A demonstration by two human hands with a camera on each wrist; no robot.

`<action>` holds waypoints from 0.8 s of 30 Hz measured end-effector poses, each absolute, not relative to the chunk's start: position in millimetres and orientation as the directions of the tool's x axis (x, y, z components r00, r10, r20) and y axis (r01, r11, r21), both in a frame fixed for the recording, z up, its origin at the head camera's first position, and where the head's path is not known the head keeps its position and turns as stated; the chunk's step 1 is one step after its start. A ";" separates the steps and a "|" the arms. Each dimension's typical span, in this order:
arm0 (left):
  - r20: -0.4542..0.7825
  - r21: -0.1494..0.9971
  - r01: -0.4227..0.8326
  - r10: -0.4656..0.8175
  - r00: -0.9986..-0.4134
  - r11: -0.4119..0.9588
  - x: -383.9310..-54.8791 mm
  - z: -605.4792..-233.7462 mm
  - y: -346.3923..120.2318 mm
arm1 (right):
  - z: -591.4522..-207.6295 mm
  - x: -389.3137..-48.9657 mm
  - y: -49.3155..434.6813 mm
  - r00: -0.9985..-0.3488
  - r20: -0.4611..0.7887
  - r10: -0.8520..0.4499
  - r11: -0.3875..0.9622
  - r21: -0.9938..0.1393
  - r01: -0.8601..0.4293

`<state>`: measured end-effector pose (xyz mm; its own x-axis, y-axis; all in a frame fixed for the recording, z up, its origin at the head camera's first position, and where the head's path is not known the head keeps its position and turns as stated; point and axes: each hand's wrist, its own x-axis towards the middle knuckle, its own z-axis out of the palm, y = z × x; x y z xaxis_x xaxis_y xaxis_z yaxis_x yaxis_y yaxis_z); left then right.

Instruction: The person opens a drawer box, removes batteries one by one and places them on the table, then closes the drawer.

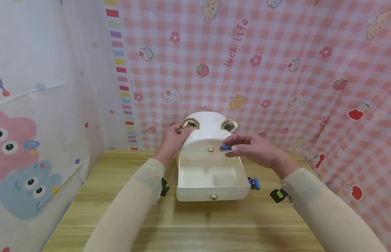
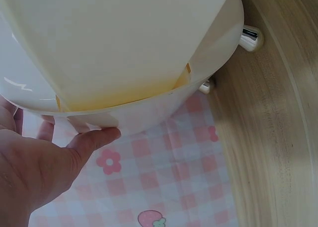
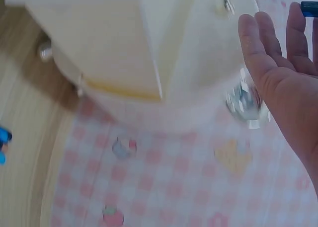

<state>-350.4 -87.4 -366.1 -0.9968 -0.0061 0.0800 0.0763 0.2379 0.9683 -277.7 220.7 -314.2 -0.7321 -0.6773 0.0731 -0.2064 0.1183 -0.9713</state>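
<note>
In the head view a white storage box (image 1: 208,123) with two gold-rimmed eyes stands on the table. Its lower drawer (image 1: 211,193) is pulled out, its white floor bare; a gold knob (image 1: 211,149) sits on the face above. My left hand (image 1: 174,141) holds the box's left side by one eye, and the left wrist view shows the thumb along its white wall. My right hand (image 1: 253,149) pinches a blue battery (image 1: 226,148) over the drawer's right rear. Only the battery's end shows in the right wrist view. Several blue batteries (image 1: 253,183) lie right of the drawer.
The wood-grain table (image 1: 135,210) extends on both sides of the box and toward me. A pink checked cloth (image 1: 189,45) hangs close behind it. Cloth with cartoon figures (image 1: 19,147) hangs at the left, and cherry-printed cloth (image 1: 365,147) at the right.
</note>
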 end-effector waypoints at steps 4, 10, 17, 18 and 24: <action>0.079 0.970 0.076 -0.001 -0.997 0.229 -350.6 -366.2 -86.9 | -309.6 -279.6 250.6 -0.745 0.157 -0.648 0.001 -0.978 -0.207; 0.082 0.971 0.079 -0.007 -0.997 0.227 -350.3 -366.2 -86.5 | -310.1 -279.4 288.2 -0.785 0.212 -0.582 -0.105 -0.977 -0.185; 0.092 0.968 0.087 -0.014 -0.996 0.235 -351.7 -368.4 -86.2 | -318.9 -282.3 321.3 -0.800 0.220 -0.559 -0.175 -0.974 -0.145; 0.092 0.968 0.086 -0.015 -0.996 0.236 -351.7 -368.5 -86.4 | -320.7 -282.8 325.5 -0.803 0.216 -0.556 -0.176 -0.974 -0.140; 0.079 0.970 0.073 -0.017 -0.997 0.233 -350.9 -367.1 -86.6 | -330.0 -283.9 344.6 -0.829 0.202 -0.521 -0.161 -0.977 -0.137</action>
<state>-350.9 -86.6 -367.1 -0.9967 -0.0171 0.0790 0.0729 0.2326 0.9698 -283.9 344.6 -330.0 -0.8293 -0.5211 0.2017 -0.1365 -0.1611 -0.9774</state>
